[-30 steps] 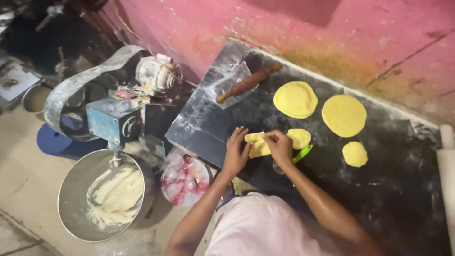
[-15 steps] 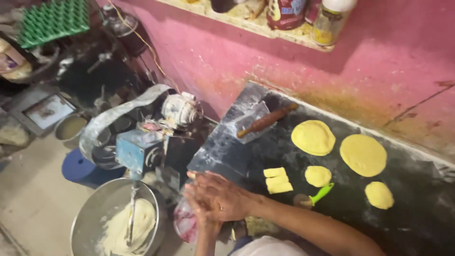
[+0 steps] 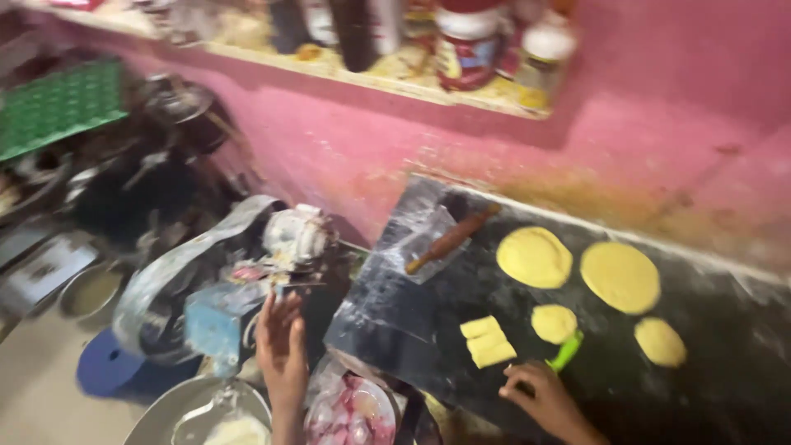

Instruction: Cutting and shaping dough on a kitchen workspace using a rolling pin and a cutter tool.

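On the dark slab (image 3: 659, 395), the right hand (image 3: 544, 400) rested near the front edge, fingers loosely curled and grasping nothing; its fingertips lay at the handle end of a green tool (image 3: 566, 352), though blur prevented telling whether they touched it. Just left of that tool lay a small stack of cut yellow dough strips (image 3: 488, 339), and beside its upper end sat a small dough disc (image 3: 554, 323). Two larger rolled discs (image 3: 535, 257) (image 3: 620, 277) lay further back near the pink wall (image 3: 346, 156), and another small disc (image 3: 660, 342) lay to the right. A wooden rolling pin (image 3: 451, 240) rested at an angle on the slab's rear left corner.

Off the slab's left edge, the left hand (image 3: 281, 346) was raised, open, fingers spread, holding nothing. It hovered just beside a blue machine (image 3: 216, 321) and above a metal bowl (image 3: 177, 416) containing pale dough. A plate (image 3: 350, 412) with pink and white contents sat near the wrist. A cluttered shelf (image 3: 371, 74) ran along the wall above.
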